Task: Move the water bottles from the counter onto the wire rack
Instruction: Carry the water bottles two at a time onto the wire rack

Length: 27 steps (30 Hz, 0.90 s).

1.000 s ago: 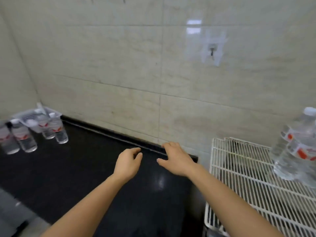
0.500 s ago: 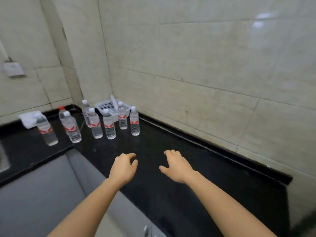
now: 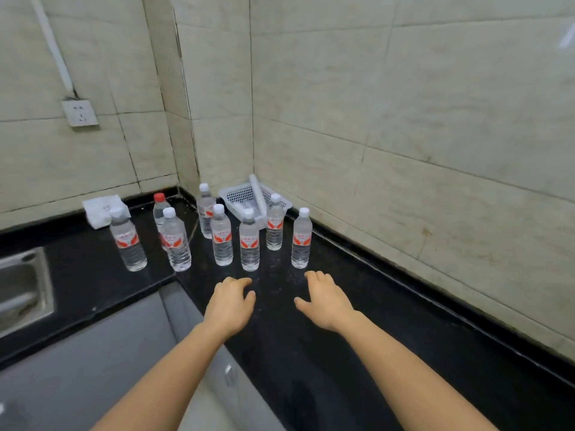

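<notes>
Several clear water bottles with red labels stand upright on the black counter (image 3: pixel 357 321) in the corner. The nearest ones are a white-capped bottle (image 3: pixel 249 241) and another (image 3: pixel 301 238) to its right. One bottle at the back has a red cap (image 3: pixel 159 204). My left hand (image 3: pixel 231 304) hovers just below the middle bottle, fingers apart, holding nothing. My right hand (image 3: pixel 325 301) is below the rightmost bottle, also empty with spread fingers. The wire rack is out of view.
A white perforated basket (image 3: pixel 245 194) sits in the corner behind the bottles. A folded white cloth (image 3: pixel 104 209) lies at the back left. A steel sink (image 3: pixel 23 290) is at the left edge. A wall socket (image 3: pixel 79 112) hangs above.
The view has swung left from the wire rack to the counter corner. Both empty hands have come closer to the bottles.
</notes>
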### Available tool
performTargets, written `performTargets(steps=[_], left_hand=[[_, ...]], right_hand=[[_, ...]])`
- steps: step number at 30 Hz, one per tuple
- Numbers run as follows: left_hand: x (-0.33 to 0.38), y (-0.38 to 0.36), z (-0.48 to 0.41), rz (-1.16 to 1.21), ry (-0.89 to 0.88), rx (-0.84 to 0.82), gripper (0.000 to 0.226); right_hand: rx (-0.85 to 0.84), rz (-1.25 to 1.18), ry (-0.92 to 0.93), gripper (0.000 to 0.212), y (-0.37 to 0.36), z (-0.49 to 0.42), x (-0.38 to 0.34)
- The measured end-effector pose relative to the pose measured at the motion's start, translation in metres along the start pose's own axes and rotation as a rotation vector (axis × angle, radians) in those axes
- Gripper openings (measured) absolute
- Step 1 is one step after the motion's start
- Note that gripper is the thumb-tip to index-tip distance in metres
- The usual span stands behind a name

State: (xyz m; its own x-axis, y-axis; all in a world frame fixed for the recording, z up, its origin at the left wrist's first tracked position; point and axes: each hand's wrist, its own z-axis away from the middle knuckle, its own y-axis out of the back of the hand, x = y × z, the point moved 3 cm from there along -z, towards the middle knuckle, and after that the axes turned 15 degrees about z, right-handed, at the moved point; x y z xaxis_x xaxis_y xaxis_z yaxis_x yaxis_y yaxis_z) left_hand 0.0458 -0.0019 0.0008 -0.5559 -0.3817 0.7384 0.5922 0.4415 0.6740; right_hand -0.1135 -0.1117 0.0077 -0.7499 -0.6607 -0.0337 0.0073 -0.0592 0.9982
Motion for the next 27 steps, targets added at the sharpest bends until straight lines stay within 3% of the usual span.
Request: performTargets(steps=[11, 18, 21, 27], left_hand=[[-0.015, -0.002, -0.177, -0.002, -0.036, 0.004, 0.042], [-0.018, -0.008, -0.234, -0.026, -0.055, -0.011, 0.070], [-0.013, -0.006, -0.255, -0.124, -0.104, -0.037, 0.067], [-0.008, -0.009, -0.285, -0.291, -0.179, -0.034, 0.044]], right_hand=[[0.051, -0.038, -0.167, 0.046, 0.000, -0.181, 0.025], [0.089, 0.002, -0.251, 0.070, 0.001, -0.247, 0.042], [0.092, 0.030, -0.267, 0.080, 0.005, -0.270, 0.046], [0.094, 0.216, -0.204, 0.050, 0.001, -0.292, 0.047]])
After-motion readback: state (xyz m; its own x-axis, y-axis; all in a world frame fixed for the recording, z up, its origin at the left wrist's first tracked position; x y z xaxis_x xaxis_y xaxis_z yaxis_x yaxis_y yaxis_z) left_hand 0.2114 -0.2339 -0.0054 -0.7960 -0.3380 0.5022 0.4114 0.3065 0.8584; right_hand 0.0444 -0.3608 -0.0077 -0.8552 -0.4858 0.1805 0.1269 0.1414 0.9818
